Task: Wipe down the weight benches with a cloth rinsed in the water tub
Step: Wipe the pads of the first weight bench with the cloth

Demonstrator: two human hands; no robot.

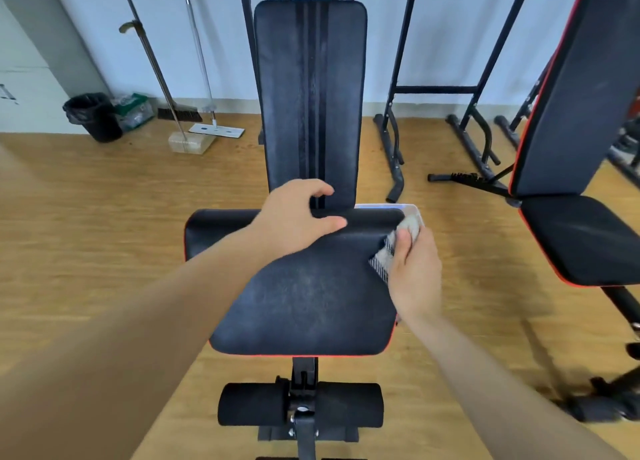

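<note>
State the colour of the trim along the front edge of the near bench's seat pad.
Red trim on the black seat pad, clearest in the head view.

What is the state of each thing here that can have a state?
seat pad: dull, smeared
backrest: raised steeply
left hand: fingers loosely curled above seat pad, holding nothing
right hand: grips the cloth
cloth: bunched against seat pad's right edge
black bin: lined, no lid
</note>
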